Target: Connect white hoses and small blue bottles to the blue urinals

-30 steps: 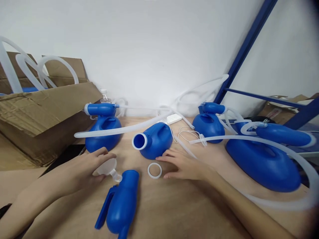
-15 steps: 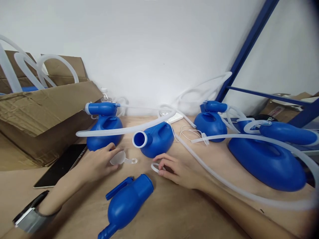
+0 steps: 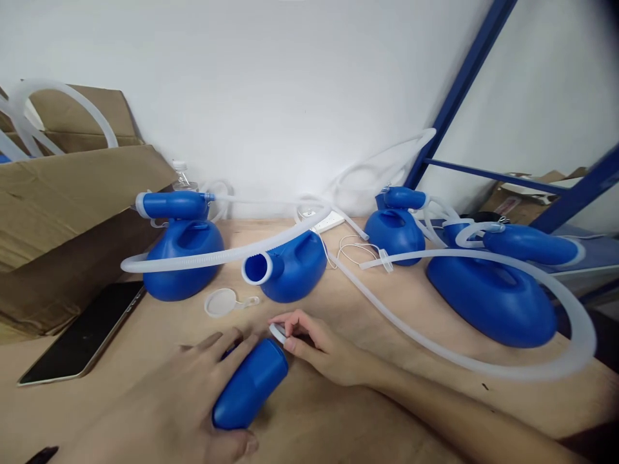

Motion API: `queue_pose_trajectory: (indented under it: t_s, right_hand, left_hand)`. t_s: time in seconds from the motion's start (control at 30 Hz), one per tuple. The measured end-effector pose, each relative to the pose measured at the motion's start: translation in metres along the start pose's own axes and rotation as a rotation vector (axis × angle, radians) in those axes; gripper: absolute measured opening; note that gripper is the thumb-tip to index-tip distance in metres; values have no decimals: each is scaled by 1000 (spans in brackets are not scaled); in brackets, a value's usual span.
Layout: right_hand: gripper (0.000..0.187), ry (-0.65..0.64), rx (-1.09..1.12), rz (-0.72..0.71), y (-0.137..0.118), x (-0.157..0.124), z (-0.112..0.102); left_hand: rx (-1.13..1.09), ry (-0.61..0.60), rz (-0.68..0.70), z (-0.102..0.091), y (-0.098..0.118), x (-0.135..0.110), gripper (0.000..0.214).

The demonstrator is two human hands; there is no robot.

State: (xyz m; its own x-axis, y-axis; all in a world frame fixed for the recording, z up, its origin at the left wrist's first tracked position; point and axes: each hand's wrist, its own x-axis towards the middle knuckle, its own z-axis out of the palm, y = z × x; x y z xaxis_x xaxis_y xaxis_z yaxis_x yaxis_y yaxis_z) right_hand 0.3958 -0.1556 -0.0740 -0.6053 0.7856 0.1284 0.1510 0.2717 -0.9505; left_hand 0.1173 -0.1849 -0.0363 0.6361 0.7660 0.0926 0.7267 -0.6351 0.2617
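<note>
My left hand point(image 3: 193, 393) is wrapped round a blue plastic bottle-shaped part point(image 3: 251, 383) that lies on the wooden table point(image 3: 338, 412) near the front. My right hand point(image 3: 319, 348) pinches a white ring point(image 3: 278, 332) and holds it against the open mouth of that blue part. A translucent cap with a tab point(image 3: 223, 301) lies loose on the table just beyond my hands. Behind it a blue jug with an open white-rimmed spout point(image 3: 287, 265) rests on its side.
More blue jugs stand at the back left point(image 3: 181, 251), back right point(image 3: 394, 225) and far right point(image 3: 493, 293), joined by long white hoses point(image 3: 435, 351). A cardboard box point(image 3: 62, 212) sits at the left, a dark tablet point(image 3: 84, 335) beside it. A blue shelf frame point(image 3: 459, 84) rises at the right.
My left hand let go of the translucent cap, which now lies on the table, and took hold of the blue part. My right hand lifted the white ring to the part's mouth.
</note>
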Motion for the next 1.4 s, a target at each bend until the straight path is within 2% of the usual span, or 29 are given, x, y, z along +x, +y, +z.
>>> queue_pose_trajectory:
  t_s: [0.1,0.2,0.37,0.47,0.6,0.73,0.83,0.97,1.1,1.23,1.3,1.4]
  right_hand:
    - [33,-5,69,-9,3,-1,2]
    - [40,76,38,-55,5,-3,3]
    - [40,236,-15,-46,8,-2,1]
    - [39,263,-19,-121,10,-2,-1]
    - [35,244,-38,-221,12,-4,-5]
    - [33,256,-78,-267,13,-6,-8]
    - [33,326,-137,-268,14,-7,-8]
    - [32,388,-166,-284,14,-9,-3]
    - [34,428,-77,-303,15,-10,6]
    - [35,424,-11,-304,13,-8,14]
    - [31,404,27,-317,10,-4,19]
    - [24,444,168,-337,6,6,30]
  left_hand:
    - [14,63,-14,11,4,4,91]
    - [-11,138,-37,13,0,17,84]
    - [-173,228,59,13,1,32,65]
    - [-157,324,93,21,6,33,62]
    - [-116,374,134,34,7,33,69]
    - [-149,458,79,40,7,33,68]
    - [-183,519,55,38,9,33,56]
    - [-138,560,120,35,12,32,41]
    - [-111,577,169,37,10,32,41]
    - [-152,600,147,44,3,30,41]
    - [-169,622,144,48,1,29,41]
    - [-168,644,152,53,0,29,51]
